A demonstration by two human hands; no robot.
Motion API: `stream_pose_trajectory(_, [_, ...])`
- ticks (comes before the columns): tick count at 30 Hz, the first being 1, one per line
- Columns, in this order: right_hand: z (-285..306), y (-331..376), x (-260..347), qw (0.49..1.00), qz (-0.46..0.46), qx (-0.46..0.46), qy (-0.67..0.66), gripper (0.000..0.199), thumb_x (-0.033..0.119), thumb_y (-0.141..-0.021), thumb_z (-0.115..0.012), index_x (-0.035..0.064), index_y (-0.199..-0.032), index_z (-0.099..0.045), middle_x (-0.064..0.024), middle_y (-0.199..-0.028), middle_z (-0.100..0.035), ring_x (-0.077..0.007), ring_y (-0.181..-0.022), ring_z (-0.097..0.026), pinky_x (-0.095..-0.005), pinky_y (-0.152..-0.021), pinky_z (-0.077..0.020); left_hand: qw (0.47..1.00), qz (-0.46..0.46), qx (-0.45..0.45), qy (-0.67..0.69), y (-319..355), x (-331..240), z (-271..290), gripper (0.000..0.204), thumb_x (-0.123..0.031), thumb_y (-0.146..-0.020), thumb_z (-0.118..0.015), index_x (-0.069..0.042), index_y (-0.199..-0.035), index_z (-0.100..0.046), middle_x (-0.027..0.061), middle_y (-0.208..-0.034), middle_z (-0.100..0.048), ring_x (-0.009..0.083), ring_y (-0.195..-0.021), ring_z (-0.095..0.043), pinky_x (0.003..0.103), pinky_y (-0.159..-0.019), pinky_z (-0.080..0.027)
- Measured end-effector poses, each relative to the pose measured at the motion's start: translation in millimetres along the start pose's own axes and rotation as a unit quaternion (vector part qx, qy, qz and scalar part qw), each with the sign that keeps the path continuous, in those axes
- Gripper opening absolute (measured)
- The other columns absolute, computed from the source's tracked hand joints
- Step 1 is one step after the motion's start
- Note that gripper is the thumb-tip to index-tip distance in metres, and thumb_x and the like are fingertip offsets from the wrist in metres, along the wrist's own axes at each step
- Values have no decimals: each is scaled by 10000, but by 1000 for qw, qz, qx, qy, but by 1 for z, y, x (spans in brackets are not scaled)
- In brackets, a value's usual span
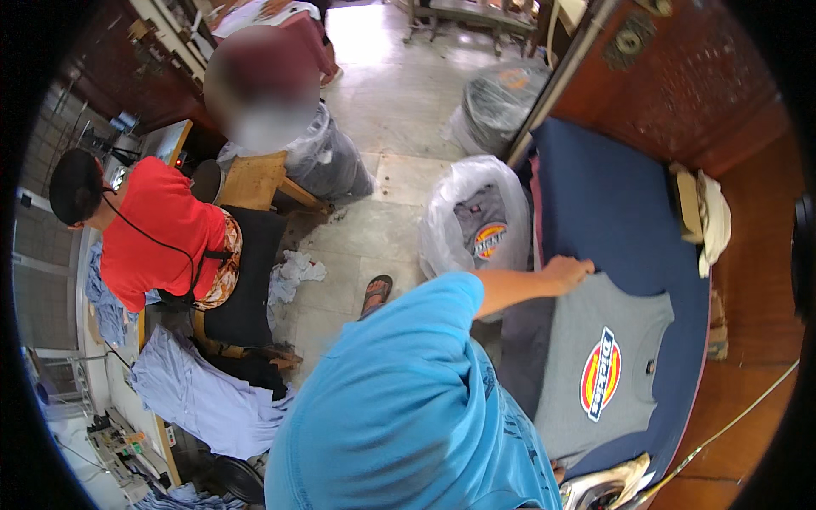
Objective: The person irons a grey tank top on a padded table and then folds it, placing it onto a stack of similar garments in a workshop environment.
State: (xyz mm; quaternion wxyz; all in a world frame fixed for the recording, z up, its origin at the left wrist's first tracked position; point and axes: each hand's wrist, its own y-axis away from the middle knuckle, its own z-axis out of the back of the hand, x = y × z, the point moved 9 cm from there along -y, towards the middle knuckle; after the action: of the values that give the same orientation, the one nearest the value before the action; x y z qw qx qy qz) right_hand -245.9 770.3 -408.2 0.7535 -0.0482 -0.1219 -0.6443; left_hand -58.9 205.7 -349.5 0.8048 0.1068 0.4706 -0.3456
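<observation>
While grey shirt (602,374) lies flat on tabletop (608,200), L hand (568,275) at its 11 o'clock prob. steadies it; R hand (558,473), 7 o'clock, part-hidden; can't tell either grip.

this is a garment workshop, shown by the sewing machine (127,450), heaped pale cloth (204,391), clear sack (435,204) of grey garments (483,211), and padded blue surface (612,195) bearing a grey shirt (603,374).
</observation>
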Motion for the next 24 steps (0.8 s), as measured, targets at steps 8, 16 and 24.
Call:
stream_pose_trajectory(8, [91,88,212,900,96,-165,-391,379,174,-794,-682,-67,-1049,-537,-211,-999,-571,-249,-837,-549,-376,-737,-487,982,-89,-46,163,34,37,186,293,-178,-827,-549,-96,-1107,-574,146,-914,-633,273,-823,-616,380,-712,-467])
stream_pose_trajectory(16, [44,132,555,785,178,69,-590,314,216,-860,-582,45,-1121,-543,-39,-1078,-532,-159,-960,-488,-297,-854,-386,947,85,-202,237,105,219,493,253,-123,-815,-544,-77,-1048,-632,-9,-676,-517,74,-618,-450,231,-576,-388])
stream_pose_trajectory(24, [-10,202,933,695,393,205,-566,220,152,-873,-570,-12,-1016,-602,-38,-977,-583,-131,-916,-511,-259,-830,-382,852,87,-495,143,167,338,740,209,-130,-885,-536,-39,-1042,-638,-45,-768,-576,59,-688,-483,203,-655,-399])
